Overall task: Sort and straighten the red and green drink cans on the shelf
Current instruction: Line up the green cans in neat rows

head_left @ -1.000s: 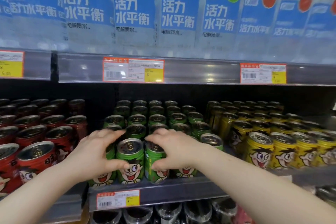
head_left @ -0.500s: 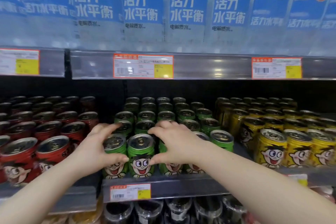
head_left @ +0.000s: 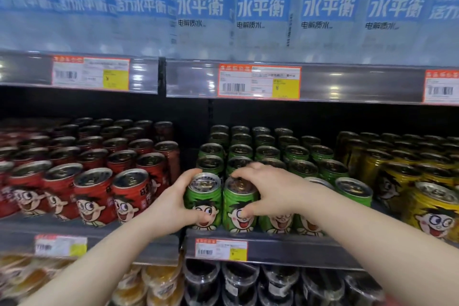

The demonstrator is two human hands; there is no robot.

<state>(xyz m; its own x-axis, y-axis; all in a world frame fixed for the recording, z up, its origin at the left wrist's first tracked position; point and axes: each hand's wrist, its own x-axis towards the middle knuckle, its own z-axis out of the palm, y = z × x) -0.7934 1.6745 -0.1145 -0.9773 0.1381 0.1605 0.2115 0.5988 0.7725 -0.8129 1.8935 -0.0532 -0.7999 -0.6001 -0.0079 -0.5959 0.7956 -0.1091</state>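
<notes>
Mid-straightening, our left hand (head_left: 171,208) clasped the leftmost green cartoon-printed metal can (head_left: 204,202) and our right hand (head_left: 273,189) the neighbouring green can (head_left: 239,208); next, we judged, both needed squaring face-forward.

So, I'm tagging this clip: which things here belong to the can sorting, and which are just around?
Job: left hand, gripping the leftmost front green can; right hand, gripping the green can beside it; remaining green cans; red cans.
Bystanders: yellow cans; blue-labelled packs above; price tags; tubs below.
</notes>
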